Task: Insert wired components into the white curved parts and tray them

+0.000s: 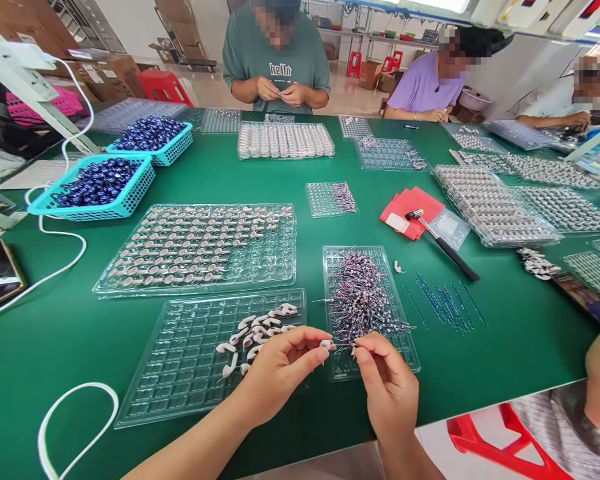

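I have the left hand (287, 363) pinched on a white earbud shell (327, 345) and the right hand (391, 383) pinched on a thin wire (345, 345) just beside it. I see both held above the green desk (460, 373), by the clear tray (342, 369) piled with wires (357, 293).

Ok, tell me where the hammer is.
In the head view, the hammer lies right of centre on the green table, its head over the red packets and its handle just beyond the thin blue strands.

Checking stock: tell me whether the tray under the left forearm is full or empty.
Neither: the tray is partly filled. White pieces lie loose on its right; pockets on its left are bare.
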Demonstrator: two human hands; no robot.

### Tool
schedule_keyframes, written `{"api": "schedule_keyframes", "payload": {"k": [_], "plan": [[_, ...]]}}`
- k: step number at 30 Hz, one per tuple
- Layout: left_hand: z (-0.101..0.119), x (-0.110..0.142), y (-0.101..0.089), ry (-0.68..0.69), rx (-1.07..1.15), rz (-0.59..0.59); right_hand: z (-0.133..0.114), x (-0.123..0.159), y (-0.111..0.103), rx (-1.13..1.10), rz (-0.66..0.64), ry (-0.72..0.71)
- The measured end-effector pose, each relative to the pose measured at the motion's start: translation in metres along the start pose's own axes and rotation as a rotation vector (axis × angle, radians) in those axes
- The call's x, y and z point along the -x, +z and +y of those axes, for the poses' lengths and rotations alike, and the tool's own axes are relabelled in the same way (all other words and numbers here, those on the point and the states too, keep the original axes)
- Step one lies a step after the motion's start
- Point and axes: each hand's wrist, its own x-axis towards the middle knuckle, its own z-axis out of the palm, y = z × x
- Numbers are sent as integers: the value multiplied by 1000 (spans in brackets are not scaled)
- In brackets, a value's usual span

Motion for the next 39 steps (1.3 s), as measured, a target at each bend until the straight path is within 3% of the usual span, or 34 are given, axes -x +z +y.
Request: {"api": "schedule_keyframes", "payload": {"k": [10, 24, 39], "plan": [[0, 0, -1, -10, 33, -28, -4, -2, 1, 24, -27, 9], [2, 1, 0, 30, -21, 23, -1, -2, 1, 71, -47, -65], [0, 2, 0, 276, -305, 101, -11, -8, 6, 251, -127, -258]]}}
